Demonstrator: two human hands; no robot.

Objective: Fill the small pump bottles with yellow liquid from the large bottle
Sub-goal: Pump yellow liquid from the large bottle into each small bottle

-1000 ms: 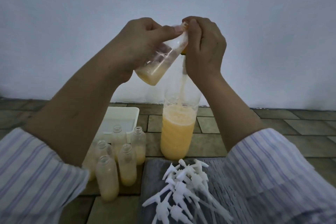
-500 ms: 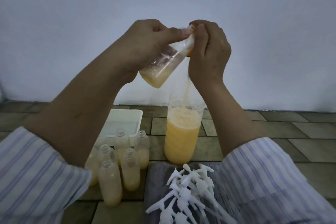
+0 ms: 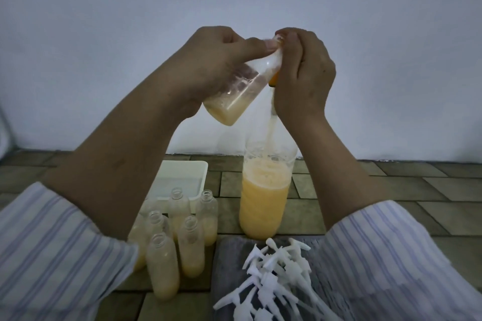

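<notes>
A clear plastic small bottle (image 3: pixel 241 91), tilted with its neck up and right, holds cloudy yellow liquid pooled at its base. The left hand (image 3: pixel 208 65) wraps its body, thumb along the neck. The right hand (image 3: pixel 303 73) curls over the mouth, pinching something orange; what it is I cannot tell. Below stands the tall large bottle (image 3: pixel 264 200), half full. Filled open pump bottles (image 3: pixel 180 240) cluster before a white tray (image 3: pixel 182 172); white pump heads (image 3: pixel 273 281) are heaped on grey cloth (image 3: pixel 229 263).

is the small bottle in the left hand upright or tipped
Tipped: the small bottle in the left hand leans neck-up toward the right hand, yellow liquid pooled at its low base.
</notes>
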